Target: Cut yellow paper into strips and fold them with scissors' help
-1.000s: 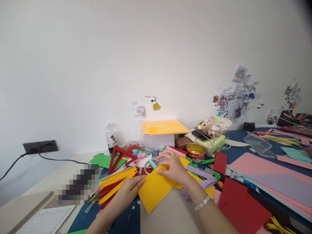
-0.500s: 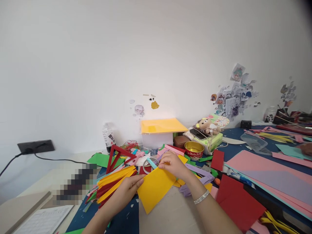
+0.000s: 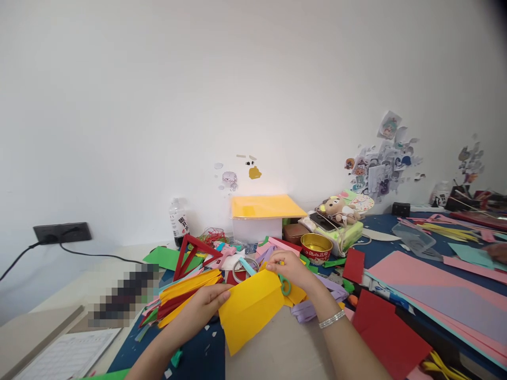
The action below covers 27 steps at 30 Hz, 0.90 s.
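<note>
A yellow paper sheet [image 3: 251, 311] with a faint crease hangs tilted between my hands above a grey-beige board [image 3: 273, 351]. My left hand [image 3: 214, 298] pinches its upper left corner between thumb and fingers. The upper right edge is pinched by my right hand [image 3: 288, 268], whose wrist wears a silver bracelet [image 3: 331, 319]. A green scissor handle [image 3: 285, 285] shows just below my right hand. Behind the sheet lies a roll of tape [image 3: 240, 270]. Folded yellow and red paper strips [image 3: 186, 291] lie beside my left hand.
Red paper [image 3: 390, 332] and pink sheets [image 3: 400, 269] lie at the right. Farther back stand a red and gold tin [image 3: 316, 249], a bottle [image 3: 179, 221] and a box under orange paper [image 3: 267, 206]. Another person's hand [image 3: 497, 253] is at the right edge.
My hands have spread slightly apart and the yellow sheet now shows wider, with its crease visible. The green scissor handle has come into view below my right hand. The camera view has shifted slightly.
</note>
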Available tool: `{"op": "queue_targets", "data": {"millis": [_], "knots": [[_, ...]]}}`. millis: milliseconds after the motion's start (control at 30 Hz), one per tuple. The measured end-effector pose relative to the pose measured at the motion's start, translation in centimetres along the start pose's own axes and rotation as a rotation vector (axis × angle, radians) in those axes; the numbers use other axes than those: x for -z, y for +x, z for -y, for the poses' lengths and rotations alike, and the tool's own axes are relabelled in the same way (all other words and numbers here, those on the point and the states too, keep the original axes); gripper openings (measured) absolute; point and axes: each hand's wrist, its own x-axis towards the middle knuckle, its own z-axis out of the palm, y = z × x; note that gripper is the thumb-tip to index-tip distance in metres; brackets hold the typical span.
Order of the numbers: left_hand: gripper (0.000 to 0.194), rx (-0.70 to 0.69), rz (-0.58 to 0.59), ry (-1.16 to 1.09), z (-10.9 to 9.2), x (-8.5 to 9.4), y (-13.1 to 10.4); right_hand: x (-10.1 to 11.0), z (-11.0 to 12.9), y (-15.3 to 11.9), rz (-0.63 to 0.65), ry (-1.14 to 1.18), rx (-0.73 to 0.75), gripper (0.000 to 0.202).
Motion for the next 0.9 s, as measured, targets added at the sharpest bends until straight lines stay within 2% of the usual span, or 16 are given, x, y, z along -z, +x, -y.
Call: {"op": "queue_targets", "data": {"millis": [167,267,567,700,767,900], "knots": [[0.039,-0.017,-0.09,0.13,-0.1,0.2,0.0,-0.3,-0.3,-0.1,0.045,0.041,-0.061,0.016],[0.037,-0.011,-0.135,0.188,-0.4,0.1,0.1,-0.7,-0.9,0.1,0.018,0.057,-0.103,0.016],[0.041,0.013,-0.08,0.059,0.6,0.2,0.4,-1.1,-1.4,0.2,-0.047,0.099,-0.138,0.016],[0.041,0.094,-0.174,0.079,0.8,0.2,0.5,-0.9,-1.3,0.2,-0.064,0.096,-0.121,0.017],[0.044,0.12,-0.218,-0.005,0.7,0.1,0.5,-0.8,-1.4,0.2,-0.075,0.091,-0.107,0.017],[0.044,0.163,-0.201,-0.24,0.8,-0.2,0.6,-0.6,-1.7,0.3,-0.095,0.072,-0.081,0.015]]}}
